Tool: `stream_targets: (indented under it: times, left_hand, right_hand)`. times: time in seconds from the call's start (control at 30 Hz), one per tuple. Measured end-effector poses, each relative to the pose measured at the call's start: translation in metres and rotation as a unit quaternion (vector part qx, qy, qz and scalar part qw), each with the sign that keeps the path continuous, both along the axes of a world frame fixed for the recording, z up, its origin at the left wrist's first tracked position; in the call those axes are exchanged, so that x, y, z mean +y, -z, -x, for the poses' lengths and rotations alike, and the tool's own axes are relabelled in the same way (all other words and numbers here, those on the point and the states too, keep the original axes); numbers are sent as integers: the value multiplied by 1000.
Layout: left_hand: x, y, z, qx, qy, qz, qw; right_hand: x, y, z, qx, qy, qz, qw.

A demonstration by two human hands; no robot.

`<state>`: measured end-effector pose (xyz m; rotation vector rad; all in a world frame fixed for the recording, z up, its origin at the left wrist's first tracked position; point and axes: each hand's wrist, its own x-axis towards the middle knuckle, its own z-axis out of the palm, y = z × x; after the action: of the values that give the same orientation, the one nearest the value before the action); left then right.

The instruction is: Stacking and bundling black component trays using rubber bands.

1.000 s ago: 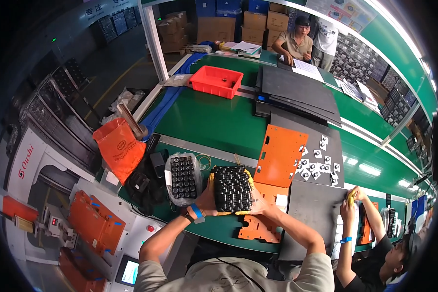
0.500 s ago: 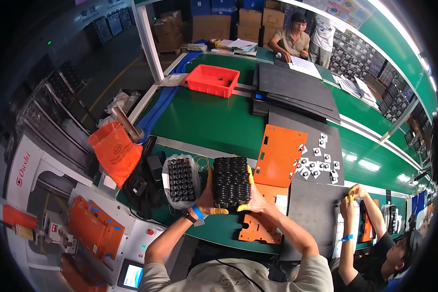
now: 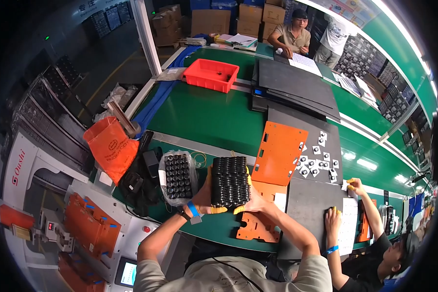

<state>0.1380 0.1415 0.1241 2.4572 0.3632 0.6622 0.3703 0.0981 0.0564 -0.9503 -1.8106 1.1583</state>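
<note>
My left hand [image 3: 204, 198] and my right hand [image 3: 256, 200], both with yellow finger covers, grip a block-like stack of black, ridged pieces [image 3: 230, 181] from its two sides. The stack is held above the near edge of the green bench; what exactly its pieces are I cannot make out. Just left of it lies a clear plastic-wrapped tray [image 3: 178, 176] with rows of round black parts. To the right, an orange plate with cut-outs [image 3: 258, 225] lies partly behind my right forearm. A larger orange plate [image 3: 280, 152] lies beyond it.
Small white pieces with black knobs [image 3: 314, 164] are scattered on a dark mat. A red bin [image 3: 210, 74] stands farther back near stacked black sheets [image 3: 297, 87]. An orange bag [image 3: 113, 148] lies at left, beside a white machine [image 3: 87, 228]. A co-worker [image 3: 374, 263] works at right.
My hands keep their hold on the stack, which tilts slightly and shows more of its near face. The co-worker's hands have moved apart, one coming down onto the dark mat beside a white sheet.
</note>
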Motion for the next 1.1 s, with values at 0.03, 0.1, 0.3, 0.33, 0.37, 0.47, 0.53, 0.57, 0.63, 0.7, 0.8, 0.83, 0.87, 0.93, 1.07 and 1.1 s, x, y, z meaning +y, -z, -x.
stream_targets:
  times: [0.03,0.1,0.3,0.33,0.37,0.47,0.53,0.57,0.63,0.7,0.8,0.83,0.87,0.93,1.07,1.1]
  left_hand:
    - [-4,-4,1,-66,28,219,973]
    - [-4,16,3,-98,34,241,965]
    - [1,10,1,-35,15,42,998]
    - [-4,4,1,-95,23,144,985]
    - [-5,1,-1,-94,19,145,985]
    - [-4,-7,-7,-168,134,361,907]
    - [-4,-9,-9,-100,46,170,979]
    - [-4,-8,-10,-99,46,171,979]
    - [-3,-1,-11,-146,84,317,933]
    - [-2,13,-8,-114,-41,165,979]
    - [4,28,0,-83,66,238,965]
    - [6,35,1,-84,68,238,965]
    - [11,48,3,-46,16,136,990]
    - [14,62,4,-8,-36,31,999]
    - [21,65,12,93,-32,-28,995]
    - [23,64,14,112,-1,29,993]
  right_hand:
    - [0,-1,2,39,2,27,999]
    - [0,-4,0,83,3,-11,996]
    - [-5,-12,-3,83,-2,-15,996]
    - [-5,-9,-2,65,-5,-25,998]
    - [-5,-7,0,46,-8,-35,998]
    - [-6,-5,3,67,-2,0,998]
    - [-6,6,1,70,7,23,997]
    - [-6,8,2,86,9,38,996]
    - [-6,13,4,114,22,52,992]
    - [-3,9,5,99,39,8,994]
    - [1,-13,7,94,14,31,995]
    - [2,-12,4,92,16,31,995]
    - [3,-9,0,43,26,2,999]
    - [3,-11,-3,-7,47,-39,998]
    - [6,-30,-5,-135,24,-111,984]
    - [7,-44,-3,-131,18,-118,984]
